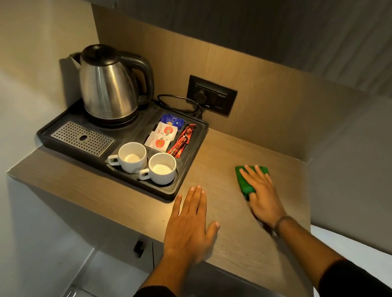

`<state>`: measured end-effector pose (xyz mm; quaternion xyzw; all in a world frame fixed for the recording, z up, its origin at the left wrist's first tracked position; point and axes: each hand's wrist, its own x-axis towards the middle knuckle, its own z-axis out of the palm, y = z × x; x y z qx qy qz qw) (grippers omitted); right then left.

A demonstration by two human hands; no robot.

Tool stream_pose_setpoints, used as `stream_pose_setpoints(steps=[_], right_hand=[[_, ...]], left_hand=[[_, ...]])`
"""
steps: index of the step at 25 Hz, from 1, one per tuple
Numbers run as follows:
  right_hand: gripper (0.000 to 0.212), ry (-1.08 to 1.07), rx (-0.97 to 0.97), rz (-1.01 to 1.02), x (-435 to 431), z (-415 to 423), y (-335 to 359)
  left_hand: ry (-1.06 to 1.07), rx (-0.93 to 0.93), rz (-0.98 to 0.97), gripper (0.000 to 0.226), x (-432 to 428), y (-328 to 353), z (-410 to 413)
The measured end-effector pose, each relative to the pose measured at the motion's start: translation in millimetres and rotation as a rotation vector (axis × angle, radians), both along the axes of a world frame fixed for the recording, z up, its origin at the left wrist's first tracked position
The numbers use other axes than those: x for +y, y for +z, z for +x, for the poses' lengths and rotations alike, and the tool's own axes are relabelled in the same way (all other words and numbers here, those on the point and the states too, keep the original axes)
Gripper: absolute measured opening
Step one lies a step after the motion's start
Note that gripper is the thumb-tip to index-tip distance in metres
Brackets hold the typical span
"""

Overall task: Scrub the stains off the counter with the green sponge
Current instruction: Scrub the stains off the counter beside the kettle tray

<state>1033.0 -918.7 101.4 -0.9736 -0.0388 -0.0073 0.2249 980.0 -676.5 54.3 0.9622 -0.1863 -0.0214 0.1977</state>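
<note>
Scrubbing underway: right hand (pixel 261 195) presses flat on the green sponge (pixel 245 181), left hand (pixel 188 222) splayed empty on the desk (pixel 220 160) (stains possibly too faint to judge).

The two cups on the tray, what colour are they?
Both cups are plain white, clearest in the head view.

Our right hand (pixel 261 195) lies flat on the green sponge (pixel 242 182), pressing it to the wooden counter (pixel 217 160) at centre right of the frame. Our left hand (pixel 188 222) rests palm-down on the counter at lower centre, fingers spread, just below the black tray (pixel 45 136) holding a steel kettle (pixel 107 88) and two white cups (pixel 146 165).
</note>
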Motion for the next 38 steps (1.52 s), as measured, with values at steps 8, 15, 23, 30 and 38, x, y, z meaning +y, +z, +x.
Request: stream_pose_setpoints(steps=[8,15,23,30,38], right_hand=[[0.079,0.316,0.09,-0.075,6,-127,-16],[0.07,-0.157,0.051,0.003,-39,-101,19],[0.071,-0.092,0.049,0.027,66,-13,16],[0.076,-0.105,0.095,0.018,2,-187,-9],[0.073,-0.381,0.025,0.06,39,-35,17]], left_hand=[[-0.017,0.01,0.05,0.085,0,0,0],[-0.03,0.018,0.084,0.086,2,3,1],[-0.049,0.014,0.1,0.085,2,9,1],[-0.056,0.017,0.078,0.087,3,7,1],[-0.044,0.011,0.076,0.087,1,2,2]])
